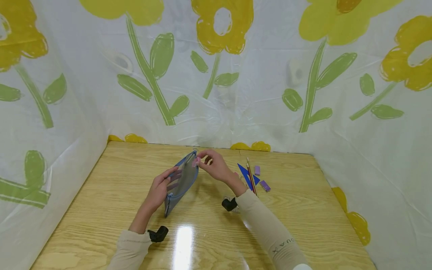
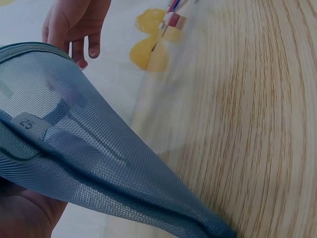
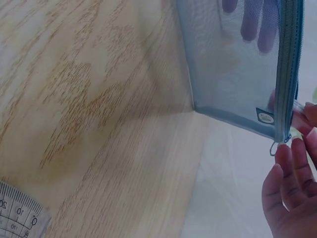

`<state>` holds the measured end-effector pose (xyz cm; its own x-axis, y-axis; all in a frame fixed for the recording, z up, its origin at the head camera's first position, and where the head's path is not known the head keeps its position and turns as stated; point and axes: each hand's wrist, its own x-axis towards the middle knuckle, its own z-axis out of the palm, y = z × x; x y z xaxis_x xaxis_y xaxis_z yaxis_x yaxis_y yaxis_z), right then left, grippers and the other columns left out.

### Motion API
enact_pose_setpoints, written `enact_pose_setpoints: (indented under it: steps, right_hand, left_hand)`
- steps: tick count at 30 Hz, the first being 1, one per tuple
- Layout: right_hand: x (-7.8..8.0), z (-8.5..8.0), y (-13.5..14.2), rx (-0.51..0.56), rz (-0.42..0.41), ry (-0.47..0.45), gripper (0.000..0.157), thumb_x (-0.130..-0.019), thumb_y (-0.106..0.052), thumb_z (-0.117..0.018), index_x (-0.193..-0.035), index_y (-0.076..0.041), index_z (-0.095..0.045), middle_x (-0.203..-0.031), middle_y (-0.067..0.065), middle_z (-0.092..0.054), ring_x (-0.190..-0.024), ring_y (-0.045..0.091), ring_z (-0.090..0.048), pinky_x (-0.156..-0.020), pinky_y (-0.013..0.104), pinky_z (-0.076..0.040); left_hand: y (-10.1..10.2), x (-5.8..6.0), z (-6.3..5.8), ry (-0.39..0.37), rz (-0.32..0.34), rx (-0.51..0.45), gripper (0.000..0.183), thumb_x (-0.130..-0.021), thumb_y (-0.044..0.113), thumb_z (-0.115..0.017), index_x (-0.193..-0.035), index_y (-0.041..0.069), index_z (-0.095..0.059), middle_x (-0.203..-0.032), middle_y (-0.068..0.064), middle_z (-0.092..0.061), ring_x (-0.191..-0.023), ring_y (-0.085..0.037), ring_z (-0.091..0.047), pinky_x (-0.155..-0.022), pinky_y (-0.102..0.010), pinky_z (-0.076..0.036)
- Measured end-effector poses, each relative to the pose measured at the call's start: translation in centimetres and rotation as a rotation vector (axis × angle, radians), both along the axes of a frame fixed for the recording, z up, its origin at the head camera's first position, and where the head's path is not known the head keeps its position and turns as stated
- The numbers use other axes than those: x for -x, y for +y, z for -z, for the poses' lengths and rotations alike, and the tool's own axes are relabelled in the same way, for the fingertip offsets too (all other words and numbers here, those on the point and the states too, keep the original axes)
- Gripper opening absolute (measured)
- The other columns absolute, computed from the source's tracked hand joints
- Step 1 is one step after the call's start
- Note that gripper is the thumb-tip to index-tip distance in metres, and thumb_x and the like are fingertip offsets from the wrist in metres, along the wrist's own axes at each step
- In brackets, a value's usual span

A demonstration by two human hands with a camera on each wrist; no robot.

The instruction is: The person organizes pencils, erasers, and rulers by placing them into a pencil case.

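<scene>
A tag (image 2: 32,125) on the mesh pouch (image 2: 133,153) read 25 — the protractor (image 3: 20,214) 0, 10, 20, 170 — the right sleeve (image 1: 278,240) X, A, U.

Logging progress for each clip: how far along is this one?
Done, it seems: the mesh pouch is open, held by the left hand; its contents are unclear. In hand: the right hand pinches a small pink item at the pouch's mouth. Probably left: the blue set square, pencils, two purple blocks and protractor, which lie on the table.
</scene>
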<state>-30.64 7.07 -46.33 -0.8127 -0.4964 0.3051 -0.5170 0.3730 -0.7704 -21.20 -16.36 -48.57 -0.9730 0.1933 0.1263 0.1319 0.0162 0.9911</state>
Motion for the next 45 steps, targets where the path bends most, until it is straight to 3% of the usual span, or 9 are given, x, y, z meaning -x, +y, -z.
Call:
enact_pose_setpoints:
  steps: [10,24,36,42,45]
  right_hand:
    - [0.4,0.0,0.0,-0.048,-0.004,-0.005,0.024,-0.097,-0.015,-0.069,-0.119,-0.005,-0.069,-0.12,0.012,-0.062,-0.087,0.021,-0.06,-0.073,0.026,-0.054]
    - [0.3,-0.2,0.0,-0.074,-0.019,-0.007,0.029,-0.096,-0.011,-0.07,-0.122,0.002,-0.069,-0.118,0.015,-0.063,-0.085,0.025,-0.06,-0.07,0.025,-0.053]
    - [0.1,0.2,0.5,-0.017,0.013,0.025,0.026,-0.1,-0.01,-0.063,-0.125,-0.004,-0.068,-0.114,0.013,-0.062,-0.087,0.023,-0.057,-0.075,0.029,-0.053]
    - [-0.3,1.1,1.4,0.022,0.009,-0.003,0.026,-0.102,-0.012,-0.062,-0.126,-0.003,-0.066,-0.115,0.015,-0.062,-0.087,0.021,-0.058,-0.074,0.03,-0.053]
    - [-0.4,1.7,2.0,0.03,0.013,-0.016,0.026,-0.101,-0.013,-0.062,-0.125,-0.005,-0.067,-0.114,0.017,-0.063,-0.086,0.021,-0.059,-0.073,0.03,-0.054]
  left_hand:
    - [0.1,0.1,-0.3,0.004,0.004,-0.01,0.048,-0.106,-0.001,-0.02,-0.151,-0.012,-0.034,-0.15,-0.036,-0.041,-0.139,-0.05,-0.042,-0.112,-0.062,-0.039]
    - [0.2,-0.1,0.1,0.003,0.007,0.005,0.049,-0.106,-0.001,-0.019,-0.152,-0.009,-0.036,-0.151,-0.033,-0.042,-0.139,-0.048,-0.044,-0.11,-0.06,-0.042]
    - [0.0,-0.2,0.4,0.025,-0.015,0.04,0.046,-0.109,0.003,-0.024,-0.15,-0.009,-0.039,-0.147,-0.033,-0.048,-0.137,-0.049,-0.046,-0.109,-0.066,-0.041]
    - [-0.1,-0.1,0.7,0.01,-0.022,0.01,0.046,-0.11,0.005,-0.025,-0.152,-0.007,-0.039,-0.146,-0.032,-0.05,-0.137,-0.045,-0.047,-0.109,-0.061,-0.044]
    - [-0.1,-0.1,0.7,0.003,-0.031,-0.015,0.046,-0.109,0.005,-0.025,-0.152,-0.007,-0.039,-0.147,-0.032,-0.049,-0.136,-0.038,-0.05,-0.108,-0.052,-0.049]
